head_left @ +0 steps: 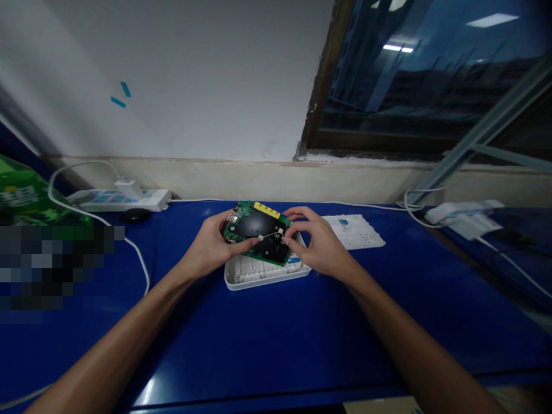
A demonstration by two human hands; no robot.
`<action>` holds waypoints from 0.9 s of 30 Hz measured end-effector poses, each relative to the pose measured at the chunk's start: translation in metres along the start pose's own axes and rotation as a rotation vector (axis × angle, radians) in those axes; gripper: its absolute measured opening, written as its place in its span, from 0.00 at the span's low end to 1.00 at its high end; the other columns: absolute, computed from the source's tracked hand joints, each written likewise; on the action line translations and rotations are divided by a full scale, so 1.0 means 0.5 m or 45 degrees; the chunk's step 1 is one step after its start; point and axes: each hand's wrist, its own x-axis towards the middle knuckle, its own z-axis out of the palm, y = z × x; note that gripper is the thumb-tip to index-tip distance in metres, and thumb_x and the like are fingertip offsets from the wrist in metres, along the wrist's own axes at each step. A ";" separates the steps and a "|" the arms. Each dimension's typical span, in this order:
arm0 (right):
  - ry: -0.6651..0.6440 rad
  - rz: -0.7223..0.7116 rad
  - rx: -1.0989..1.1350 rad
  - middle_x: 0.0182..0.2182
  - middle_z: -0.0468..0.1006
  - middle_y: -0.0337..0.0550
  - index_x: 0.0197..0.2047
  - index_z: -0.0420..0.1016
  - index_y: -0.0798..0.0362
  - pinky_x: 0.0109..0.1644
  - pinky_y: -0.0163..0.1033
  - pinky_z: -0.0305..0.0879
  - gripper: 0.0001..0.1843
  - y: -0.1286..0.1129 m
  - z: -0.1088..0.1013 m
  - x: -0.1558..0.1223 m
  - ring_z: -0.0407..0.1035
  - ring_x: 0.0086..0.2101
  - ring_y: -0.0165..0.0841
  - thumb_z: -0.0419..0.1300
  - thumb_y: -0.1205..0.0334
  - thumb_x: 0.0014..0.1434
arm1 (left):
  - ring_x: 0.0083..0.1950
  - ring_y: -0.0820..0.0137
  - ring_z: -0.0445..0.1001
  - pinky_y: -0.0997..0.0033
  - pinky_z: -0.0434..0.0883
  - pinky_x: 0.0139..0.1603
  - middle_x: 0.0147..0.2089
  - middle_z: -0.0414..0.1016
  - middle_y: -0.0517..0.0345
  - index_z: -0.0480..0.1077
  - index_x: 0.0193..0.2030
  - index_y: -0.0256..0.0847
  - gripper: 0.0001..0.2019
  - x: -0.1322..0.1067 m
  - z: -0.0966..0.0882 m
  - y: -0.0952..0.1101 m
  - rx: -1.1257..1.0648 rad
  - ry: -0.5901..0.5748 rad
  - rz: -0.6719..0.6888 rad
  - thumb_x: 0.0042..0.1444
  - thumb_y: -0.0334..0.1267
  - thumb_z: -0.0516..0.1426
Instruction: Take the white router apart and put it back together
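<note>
A green circuit board with a black plate and a yellow block of ports is held tilted above a white plastic housing. My left hand is closed around the board's left side, its thumb lying across the front near one end of a thin white cable. At the board's right side, the thumb and index finger of my right hand pinch at the cable's other end. The remaining right fingers reach behind the board's far edge and are partly hidden.
A white plastic cover lies to the right on the blue table. At the back left are a power strip, a black mouse and a green bag. A white adapter with cables sits at right, near a metal frame.
</note>
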 end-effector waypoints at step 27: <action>-0.413 0.056 0.406 0.59 0.73 0.45 0.33 0.84 0.49 0.54 0.48 0.70 0.03 0.026 -0.075 -0.003 0.72 0.54 0.43 0.68 0.65 0.54 | 0.50 0.66 0.79 0.68 0.76 0.52 0.52 0.81 0.55 0.76 0.52 0.43 0.16 0.007 -0.020 -0.007 -0.254 -0.028 -0.035 0.58 0.41 0.66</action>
